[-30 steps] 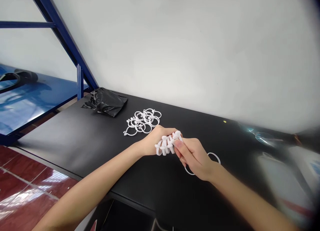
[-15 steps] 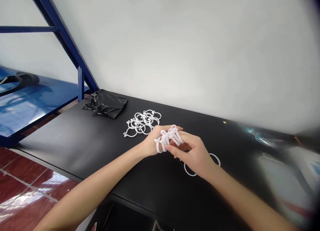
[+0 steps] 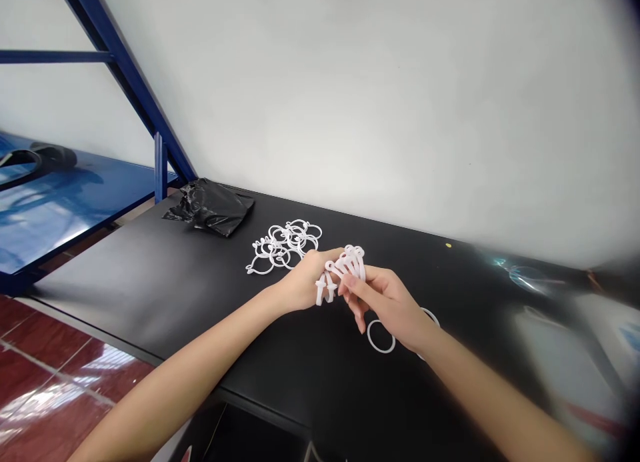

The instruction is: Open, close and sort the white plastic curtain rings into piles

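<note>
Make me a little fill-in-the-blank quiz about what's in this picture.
1. The left hand and the right hand hold rings that are ____ in colour.
2. The loose pile lies nearer to the ____ hand than to the other.
3. Of that pile and the crumpled bag, the one farther from the hands is the ____.
4. The tiled floor is ____ in colour.

Missing words: white; left; bag; red.

More held white rings (image 3: 355, 266) now bunched rightward, fewer at left.
</note>
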Motion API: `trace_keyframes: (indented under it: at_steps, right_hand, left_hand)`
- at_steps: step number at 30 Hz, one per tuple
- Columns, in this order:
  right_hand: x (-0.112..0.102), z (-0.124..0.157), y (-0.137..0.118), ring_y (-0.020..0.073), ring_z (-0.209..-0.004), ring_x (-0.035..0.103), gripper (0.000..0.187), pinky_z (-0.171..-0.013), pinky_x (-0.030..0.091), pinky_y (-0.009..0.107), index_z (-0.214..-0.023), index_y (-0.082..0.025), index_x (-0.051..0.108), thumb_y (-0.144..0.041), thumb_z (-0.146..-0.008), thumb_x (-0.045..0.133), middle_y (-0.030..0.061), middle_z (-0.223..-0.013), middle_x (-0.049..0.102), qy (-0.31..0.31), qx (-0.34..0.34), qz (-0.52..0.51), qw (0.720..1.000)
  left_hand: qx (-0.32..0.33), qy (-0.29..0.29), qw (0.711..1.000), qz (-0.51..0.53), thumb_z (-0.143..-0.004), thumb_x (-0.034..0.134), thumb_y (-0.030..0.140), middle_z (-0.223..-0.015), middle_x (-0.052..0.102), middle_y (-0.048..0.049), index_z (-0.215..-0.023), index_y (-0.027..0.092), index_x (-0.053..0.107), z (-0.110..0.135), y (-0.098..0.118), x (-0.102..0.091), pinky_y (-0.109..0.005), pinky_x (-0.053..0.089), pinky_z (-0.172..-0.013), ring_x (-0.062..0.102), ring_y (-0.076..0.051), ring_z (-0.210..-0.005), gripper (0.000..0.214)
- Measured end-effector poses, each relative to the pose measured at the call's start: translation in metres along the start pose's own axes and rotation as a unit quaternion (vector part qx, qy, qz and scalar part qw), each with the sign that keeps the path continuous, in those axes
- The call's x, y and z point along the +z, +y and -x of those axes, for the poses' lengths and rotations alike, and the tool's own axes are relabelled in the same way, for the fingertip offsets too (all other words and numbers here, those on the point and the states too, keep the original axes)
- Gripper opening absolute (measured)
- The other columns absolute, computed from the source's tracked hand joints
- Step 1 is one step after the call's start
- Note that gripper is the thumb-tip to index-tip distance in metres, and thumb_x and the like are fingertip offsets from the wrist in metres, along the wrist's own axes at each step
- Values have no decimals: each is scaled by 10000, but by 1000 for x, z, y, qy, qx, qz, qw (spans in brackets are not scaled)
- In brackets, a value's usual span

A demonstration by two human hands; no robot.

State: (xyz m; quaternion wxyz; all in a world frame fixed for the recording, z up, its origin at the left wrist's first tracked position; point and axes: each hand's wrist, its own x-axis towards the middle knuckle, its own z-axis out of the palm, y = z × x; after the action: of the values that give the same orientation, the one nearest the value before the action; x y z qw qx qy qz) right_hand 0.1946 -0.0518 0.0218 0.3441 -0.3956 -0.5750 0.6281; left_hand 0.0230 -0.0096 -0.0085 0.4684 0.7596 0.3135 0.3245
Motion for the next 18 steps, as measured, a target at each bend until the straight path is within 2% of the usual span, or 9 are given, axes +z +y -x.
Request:
trace_keyframes:
  at_steps: [3, 5, 8, 11, 15, 18]
  right_hand:
    - [-2, -1, 0, 90, -519, 526, 350, -465, 494, 219, -749, -161, 585, -470, -914, 561, -19, -639, 538, 37, -35, -9, 999]
    - [-3, -2, -1, 111, -597, 564, 351, -480, 500, 223, -752, -158, 587, -472, -908, 567, 10, -717, 571, 44, -43, -8, 998]
    - [-5, -4, 0, 111, -571, 538, 379, -467, 491, 232, -748, -157, 583, -495, -914, 543, 3, -678, 543, 22, -16, -1, 1000]
    - [-2, -4, 4, 91, -495, 449, 418, -457, 481, 243, -702, -172, 529, -522, -928, 497, -46, -592, 418, 26, -23, 14, 999]
    - [4, 1, 11, 98, -511, 460, 417, -497, 459, 263, -684, -193, 444, -504, -962, 439, -48, -615, 380, 75, -79, 65, 992]
    - [6, 4, 14, 113, -546, 483, 402, -540, 453, 282, -692, -199, 439, -470, -986, 403, -37, -632, 395, 79, -113, 100, 985]
  left_hand:
    - [7, 49, 996, -80, -777, 462, 93, -555, 381, 89, -895, 161, 548, 0, 0, -3, -176, 317, -487, 353, -62, -484, 161]
    - [15, 68, 988, -141, -801, 446, 94, -536, 324, 94, -843, 167, 511, 1, 2, -5, -182, 289, -487, 302, -60, -465, 107]
    - [41, 42, 966, -251, -821, 410, 87, -568, 355, 70, -739, 180, 413, 2, 4, -4, -207, 253, -482, 283, -68, -457, 124]
    - [68, 3, 947, -314, -773, 414, 63, -615, 376, 48, -702, 190, 358, 3, 0, -1, -226, 214, -470, 242, -73, -457, 156]
    - [67, 6, 968, -240, -738, 432, 61, -598, 365, 60, -696, 198, 330, 4, -6, 3, -216, 228, -461, 251, -66, -457, 176]
    - [75, 18, 984, -160, -726, 440, 61, -551, 326, 82, -703, 198, 354, 4, -9, 5, -201, 253, -457, 270, -62, -453, 164]
